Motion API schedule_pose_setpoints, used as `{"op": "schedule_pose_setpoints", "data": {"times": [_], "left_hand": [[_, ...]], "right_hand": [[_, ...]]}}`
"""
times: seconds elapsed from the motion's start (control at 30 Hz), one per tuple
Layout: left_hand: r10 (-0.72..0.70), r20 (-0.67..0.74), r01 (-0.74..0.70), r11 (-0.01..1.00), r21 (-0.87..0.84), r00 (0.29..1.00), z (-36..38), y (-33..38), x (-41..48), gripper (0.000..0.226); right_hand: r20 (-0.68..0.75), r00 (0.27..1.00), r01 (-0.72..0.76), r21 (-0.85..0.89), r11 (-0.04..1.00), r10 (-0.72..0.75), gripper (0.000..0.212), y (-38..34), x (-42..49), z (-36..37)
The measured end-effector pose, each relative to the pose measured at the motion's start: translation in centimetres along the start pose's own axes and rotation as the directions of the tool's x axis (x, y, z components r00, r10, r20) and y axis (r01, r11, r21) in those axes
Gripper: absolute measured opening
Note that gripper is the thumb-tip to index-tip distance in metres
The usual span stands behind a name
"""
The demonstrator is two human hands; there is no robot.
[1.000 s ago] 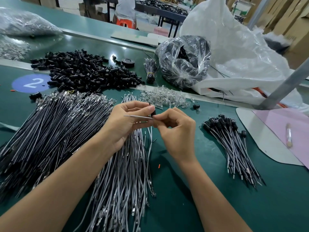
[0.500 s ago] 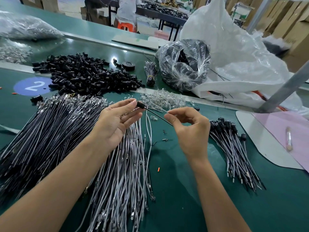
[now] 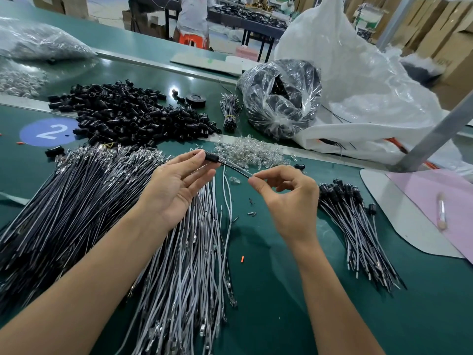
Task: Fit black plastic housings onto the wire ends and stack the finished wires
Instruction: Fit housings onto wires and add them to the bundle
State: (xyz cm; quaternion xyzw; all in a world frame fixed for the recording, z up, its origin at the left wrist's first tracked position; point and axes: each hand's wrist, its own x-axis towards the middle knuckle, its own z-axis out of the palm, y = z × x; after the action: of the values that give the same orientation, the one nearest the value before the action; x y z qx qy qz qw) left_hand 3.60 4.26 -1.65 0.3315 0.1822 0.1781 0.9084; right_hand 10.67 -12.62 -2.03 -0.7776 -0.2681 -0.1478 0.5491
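A black plastic housing point(image 3: 211, 157) sits on the end of a thin wire point(image 3: 235, 169) stretched between my hands. My left hand point(image 3: 176, 185) is palm up with nearly straight fingers, its fingertips at the housing. My right hand point(image 3: 286, 198) pinches the wire between thumb and forefinger. A pile of loose black housings point(image 3: 128, 116) lies at the back left. Bare dark wires point(image 3: 64, 206) and grey wires point(image 3: 189, 265) lie under my arms. A stack of finished wires point(image 3: 355, 226) with housings lies to the right.
Clear glass bulbs point(image 3: 250, 152) are heaped behind my hands. A tied plastic bag point(image 3: 281, 98) and a big white bag point(image 3: 358, 85) stand at the back right. A small banded wire bundle point(image 3: 230, 111), a pink sheet point(image 3: 435, 201) and a grey post point(image 3: 435, 131) are nearby.
My hands have drawn apart: the left carried the housing up and left, the right slid along the wire to the right. The left fingers have straightened.
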Motion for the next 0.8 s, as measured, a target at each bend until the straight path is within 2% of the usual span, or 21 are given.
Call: {"op": "schedule_pose_setpoints", "data": {"times": [0.43, 0.8], "left_hand": [[0.037, 0.081, -0.044, 0.996, 0.082, 0.996, 0.2, -0.6, 0.0, 0.021], [0.092, 0.142, -0.116, 0.978, 0.172, 0.986, 0.5, -1.0, -0.1, 0.017]], "right_hand": [[0.03, 1.0, 0.005, -0.024, 1.0, -0.004, 0.014, -0.2, -0.3, 0.4], [0.064, 0.992, 0.116, -0.142, 0.983, -0.108, 0.008, 0.4, -0.4, 0.6]]}}
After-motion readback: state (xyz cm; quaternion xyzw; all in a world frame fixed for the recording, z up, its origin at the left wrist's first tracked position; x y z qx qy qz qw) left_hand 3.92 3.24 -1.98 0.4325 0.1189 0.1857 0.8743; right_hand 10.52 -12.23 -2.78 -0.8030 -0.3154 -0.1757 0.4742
